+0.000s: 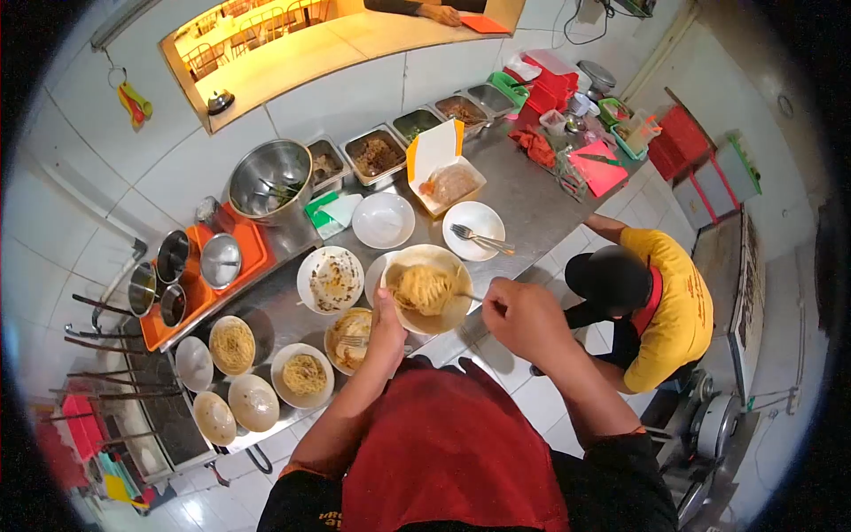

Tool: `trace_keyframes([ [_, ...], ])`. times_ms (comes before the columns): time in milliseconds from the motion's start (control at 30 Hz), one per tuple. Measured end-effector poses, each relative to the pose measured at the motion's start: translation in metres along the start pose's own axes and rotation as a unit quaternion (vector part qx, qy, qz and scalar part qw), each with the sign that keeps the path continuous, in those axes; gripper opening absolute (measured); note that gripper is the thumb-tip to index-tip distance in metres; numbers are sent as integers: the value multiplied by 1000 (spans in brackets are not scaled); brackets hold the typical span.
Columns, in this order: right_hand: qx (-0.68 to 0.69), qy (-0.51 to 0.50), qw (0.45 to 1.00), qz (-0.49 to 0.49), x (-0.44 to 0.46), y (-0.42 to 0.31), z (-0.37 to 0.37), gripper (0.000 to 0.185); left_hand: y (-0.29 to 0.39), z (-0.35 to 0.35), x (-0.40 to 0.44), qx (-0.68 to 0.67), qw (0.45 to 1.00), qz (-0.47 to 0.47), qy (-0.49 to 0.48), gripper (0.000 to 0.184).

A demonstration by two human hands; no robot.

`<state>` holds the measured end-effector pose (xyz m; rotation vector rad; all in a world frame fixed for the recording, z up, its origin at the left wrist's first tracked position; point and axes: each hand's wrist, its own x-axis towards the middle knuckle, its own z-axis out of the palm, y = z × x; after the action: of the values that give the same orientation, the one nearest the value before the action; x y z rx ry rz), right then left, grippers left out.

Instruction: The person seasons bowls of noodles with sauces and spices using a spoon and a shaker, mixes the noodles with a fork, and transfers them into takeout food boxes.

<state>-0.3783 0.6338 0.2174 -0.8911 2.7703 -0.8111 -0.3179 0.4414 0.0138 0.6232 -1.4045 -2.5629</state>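
Lettering (331,517) in orange shows on the wearer's black shirt at the lower edge, cut off and only partly readable.

One round off-white bowl (448,323) is above the front edge of the long stainless-steel bench (536,211), with tangled yellow noodles (422,291) inside. The left hand (386,335) is clamped on its near side, thumb at the rim. The right hand (523,321) is closed on one thin metal utensil (471,296) that reaches into the noodles.

Two white round bowls, one (297,402) nearer and one (235,371) farther left, carry plain yellow noodles. Just beside them are three pale round bowls (253,402) without noodles. One white bowl (349,362) next to the left forearm contains yellowish sauce and one metal fork (353,340); another white bowl (310,300) behind it is spotted with dark bits.

Farther back, one white bowl (383,220) is near one round white dish (473,251) with several metal forks (483,239), too overlapped to count. One open white-and-orange carton (437,146) has a bagged food portion (451,183) in it. Five rectangular steel pans (383,181) line the wall.

One crouching person (675,301) in a yellow shirt is to the right.
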Motion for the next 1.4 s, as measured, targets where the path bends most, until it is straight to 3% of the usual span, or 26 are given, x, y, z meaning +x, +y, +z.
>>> trace_keyframes([
  [167, -143, 44, 987, -51, 9, 17, -37, 10, 1, 40, 5, -44, 999, 25, 9, 71],
  [233, -205, 73, 975, -36, 20, 40, -36, 13, 12, 55, 2, -67, 997, -19, -20, 71],
  [300, -187, -56, 981, -8, 32, 89, 1, 13, -15, 49, 19, 1, 999, -35, -1, 72],
  [333, -62, -127, 988, 58, 37, 84, 6, 11, -17, 56, 24, 62, 998, -14, 10, 69],
  [400, 77, -145, 986, 17, 48, 137, 54, 15, -8, 75, 22, -35, 999, -7, -1, 63],
  [433, 65, -175, 982, 32, 50, 126, 39, 20, -1, 76, 18, -38, 999, -9, -13, 62],
  [467, 104, -153, 983, 1, 51, 139, 44, 21, 4, 77, 15, -41, 999, -17, -22, 61],
  [533, 120, -145, 982, 27, 44, 123, 17, 20, 0, 65, 23, -27, 999, -11, -13, 61],
  [667, 32, -52, 998, 5, 17, 85, -25, 18, 2, 48, 25, 6, 999, -33, 15, 63],
  [767, -131, 57, 989, -26, 8, 66, -37, 16, 1, 39, 30, -12, 999, -45, 6, 56],
  [867, -142, 0, 989, -40, 19, 86, -2, 17, -10, 41, 34, -17, 999, -25, -27, 56],
  [900, -25, -60, 998, -10, 23, 95, 17, 17, -14, 46, 29, -21, 999, -26, -27, 56],
  [1000, 84, -106, 991, 1, 24, 94, 24, 17, -10, 55, 20, 42, 998, 33, -31, 57],
  [1067, 90, -77, 993, 20, 10, 77, 9, 18, -8, 42, 15, 25, 999, 24, -9, 56],
  [1133, -41, -4, 998, 49, -3, 54, -13, 18, -6, 36, 15, 7, 1000, 11, 11, 54],
  [1233, -120, 27, 990, 64, -7, 57, -11, 18, -21, 24, 23, 3, 1000, 9, -3, 53],
  [1267, -121, 22, 990, 64, -9, 60, -3, 18, -45, 16, 38, 46, 999, 2, -21, 53],
  [1333, -3, -101, 993, 65, -1, 72, 20, 17, -34, 31, 35, 92, 995, 2, -38, 54],
  [1400, -4, -91, 995, 38, 4, 72, 14, 21, 33, 86, -13, 57, 996, -55, 51, 53],
])
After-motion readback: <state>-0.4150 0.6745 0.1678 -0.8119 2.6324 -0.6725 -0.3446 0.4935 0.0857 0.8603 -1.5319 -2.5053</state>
